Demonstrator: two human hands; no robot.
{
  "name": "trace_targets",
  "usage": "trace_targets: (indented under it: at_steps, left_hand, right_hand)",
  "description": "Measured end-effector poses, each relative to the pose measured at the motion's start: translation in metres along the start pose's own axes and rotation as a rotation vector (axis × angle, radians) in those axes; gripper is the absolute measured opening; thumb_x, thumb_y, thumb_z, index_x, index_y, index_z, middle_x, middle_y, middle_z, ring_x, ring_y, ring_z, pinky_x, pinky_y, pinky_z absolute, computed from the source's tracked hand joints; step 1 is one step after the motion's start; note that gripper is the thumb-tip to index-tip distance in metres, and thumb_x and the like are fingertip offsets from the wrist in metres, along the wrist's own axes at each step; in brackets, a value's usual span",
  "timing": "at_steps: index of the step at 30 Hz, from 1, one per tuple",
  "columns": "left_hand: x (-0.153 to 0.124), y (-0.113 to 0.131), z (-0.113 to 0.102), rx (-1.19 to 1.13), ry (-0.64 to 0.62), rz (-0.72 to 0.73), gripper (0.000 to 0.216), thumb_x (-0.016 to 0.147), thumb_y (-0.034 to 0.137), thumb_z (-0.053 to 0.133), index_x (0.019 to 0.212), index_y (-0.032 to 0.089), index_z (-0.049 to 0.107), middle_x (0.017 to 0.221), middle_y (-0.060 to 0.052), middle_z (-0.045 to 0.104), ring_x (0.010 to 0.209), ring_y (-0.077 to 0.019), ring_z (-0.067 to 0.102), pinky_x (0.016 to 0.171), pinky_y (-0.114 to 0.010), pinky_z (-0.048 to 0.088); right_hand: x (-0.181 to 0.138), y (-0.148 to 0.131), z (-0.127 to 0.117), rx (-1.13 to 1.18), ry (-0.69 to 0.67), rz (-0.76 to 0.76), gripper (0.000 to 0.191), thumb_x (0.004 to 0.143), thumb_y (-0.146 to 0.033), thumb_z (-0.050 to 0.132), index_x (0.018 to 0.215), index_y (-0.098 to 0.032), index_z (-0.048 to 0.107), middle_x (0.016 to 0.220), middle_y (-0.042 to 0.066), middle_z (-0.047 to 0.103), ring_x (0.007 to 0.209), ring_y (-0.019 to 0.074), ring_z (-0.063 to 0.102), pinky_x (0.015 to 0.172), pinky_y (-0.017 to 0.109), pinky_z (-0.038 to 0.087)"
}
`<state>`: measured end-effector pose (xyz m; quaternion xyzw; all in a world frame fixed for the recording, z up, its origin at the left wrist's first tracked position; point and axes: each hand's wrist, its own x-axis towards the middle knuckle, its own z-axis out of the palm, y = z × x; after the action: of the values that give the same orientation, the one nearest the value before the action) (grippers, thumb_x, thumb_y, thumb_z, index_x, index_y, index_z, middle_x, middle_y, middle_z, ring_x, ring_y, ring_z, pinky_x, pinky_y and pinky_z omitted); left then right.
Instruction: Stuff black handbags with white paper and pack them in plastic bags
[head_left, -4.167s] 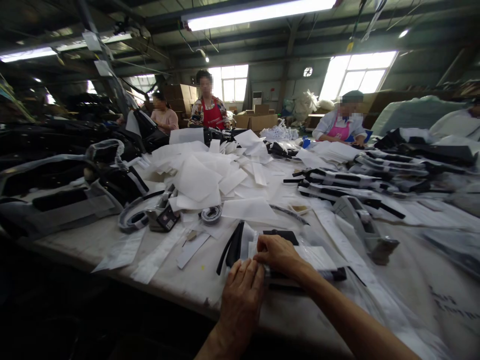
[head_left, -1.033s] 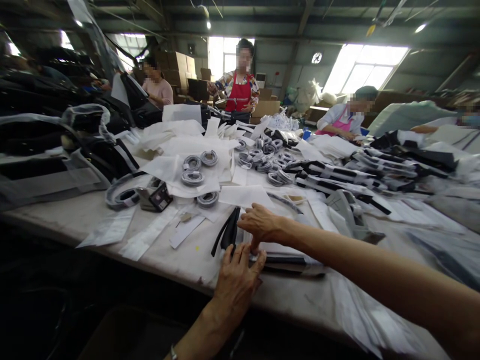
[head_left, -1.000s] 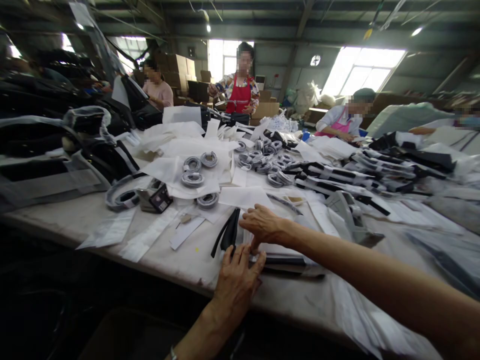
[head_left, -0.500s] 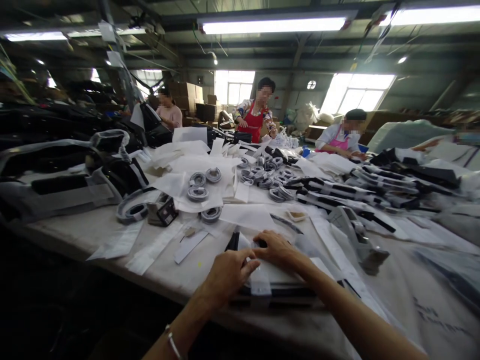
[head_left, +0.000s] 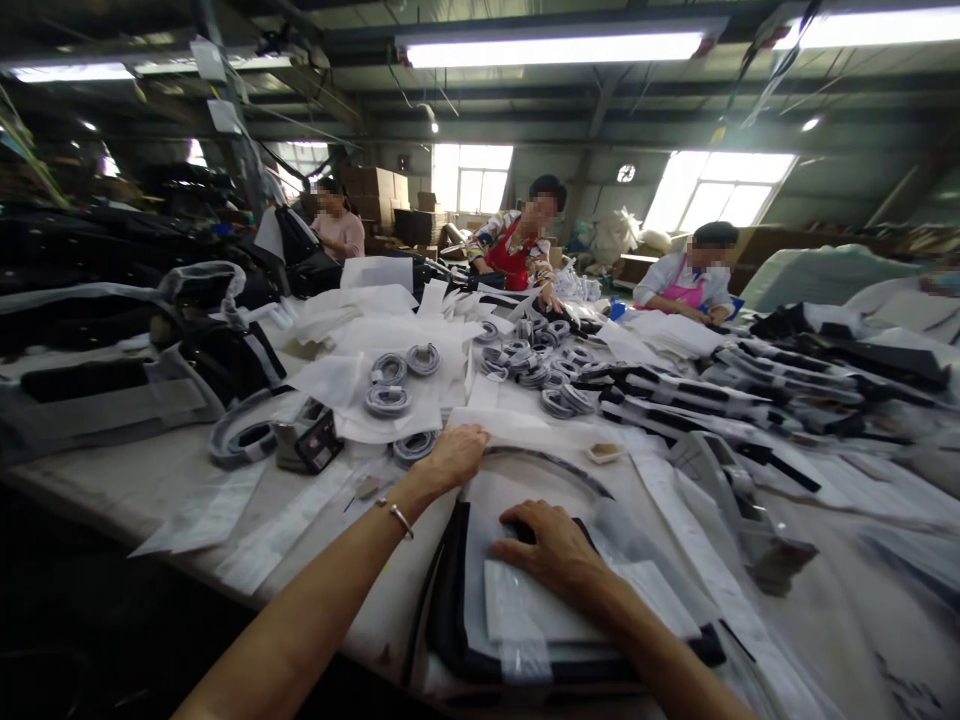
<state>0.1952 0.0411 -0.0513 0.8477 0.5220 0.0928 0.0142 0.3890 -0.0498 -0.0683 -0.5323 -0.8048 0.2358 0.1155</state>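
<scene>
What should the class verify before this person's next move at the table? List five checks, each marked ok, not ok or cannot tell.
1. Right hand flat on the wrapped black part, pressing it down: ok.
2. Left hand reaches the white sheet beyond the part: ok.
3. Grip on that sheet: cannot tell, the back of the hand hides it.
4. Space beside the left hand free: not ok, a coiled cable lies close to it.
5. Co-worker's hand well apart, far across the table: ok.
</scene>
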Motion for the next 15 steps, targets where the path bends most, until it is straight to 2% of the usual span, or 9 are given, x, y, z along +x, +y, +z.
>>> trace_targets:
  at_steps: [2, 4, 6, 8, 12, 15]
  left_hand:
    - [0.021, -0.008, -0.012, -0.026, 0.045, -0.075, 0.047, 0.087, 0.006, 0.045, 0.131, 0.017, 0.058, 0.131, -0.012, 0.063, 0.112, -0.0220, 0.065, 0.097, -0.033, 0.050]
    - [0.045, -0.022, -0.029, -0.046, 0.101, -0.144, 0.051, 0.091, 0.011, 0.042, 0.142, 0.015, 0.047, 0.143, -0.013, 0.054, 0.124, -0.0203, 0.057, 0.104, -0.030, 0.044]
    - [0.068, -0.041, -0.046, -0.052, 0.146, -0.213, 0.052, 0.095, 0.015, 0.039, 0.147, 0.008, 0.038, 0.150, -0.015, 0.046, 0.136, -0.0196, 0.046, 0.112, -0.028, 0.036]
    - [0.084, -0.063, -0.060, -0.050, 0.160, -0.285, 0.055, 0.096, 0.019, 0.040, 0.149, 0.005, 0.032, 0.150, -0.019, 0.045, 0.138, -0.0209, 0.044, 0.112, -0.029, 0.035]
    - [0.087, -0.099, -0.069, -0.011, 0.114, -0.454, 0.063, 0.092, 0.022, 0.055, 0.148, 0.004, 0.034, 0.126, -0.025, 0.062, 0.116, -0.0311, 0.061, 0.097, -0.041, 0.047]
    - [0.070, -0.108, -0.064, 0.054, 0.133, -0.518, 0.059, 0.090, 0.020, 0.057, 0.145, 0.008, 0.042, 0.124, -0.027, 0.060, 0.111, -0.0367, 0.063, 0.092, -0.048, 0.048]
  right_hand:
    - [0.000, 0.001, 0.001, -0.006, -0.005, 0.003, 0.040, 0.083, -0.054, 0.067, 0.112, -0.027, 0.073, 0.112, 0.005, 0.073, 0.106, 0.0271, 0.062, 0.094, 0.035, 0.039]
    - [0.001, 0.002, 0.001, -0.003, -0.015, 0.006, 0.041, 0.083, -0.054, 0.068, 0.113, -0.027, 0.073, 0.111, 0.005, 0.073, 0.105, 0.0269, 0.062, 0.093, 0.035, 0.039]
    - [0.002, 0.002, 0.002, 0.007, -0.019, 0.010, 0.041, 0.083, -0.053, 0.069, 0.113, -0.026, 0.072, 0.111, 0.004, 0.073, 0.106, 0.0262, 0.062, 0.092, 0.035, 0.039]
    - [0.002, 0.002, 0.001, 0.015, -0.025, 0.010, 0.041, 0.083, -0.053, 0.069, 0.113, -0.026, 0.072, 0.110, 0.004, 0.073, 0.106, 0.0257, 0.062, 0.093, 0.035, 0.038]
    - [0.002, 0.001, 0.001, 0.020, -0.043, 0.021, 0.039, 0.084, -0.052, 0.068, 0.113, -0.025, 0.072, 0.111, 0.005, 0.072, 0.107, 0.0265, 0.061, 0.094, 0.037, 0.038]
    - [0.002, 0.001, 0.001, 0.017, -0.054, 0.029, 0.038, 0.085, -0.052, 0.067, 0.113, -0.026, 0.072, 0.112, 0.006, 0.072, 0.107, 0.0281, 0.062, 0.095, 0.038, 0.038]
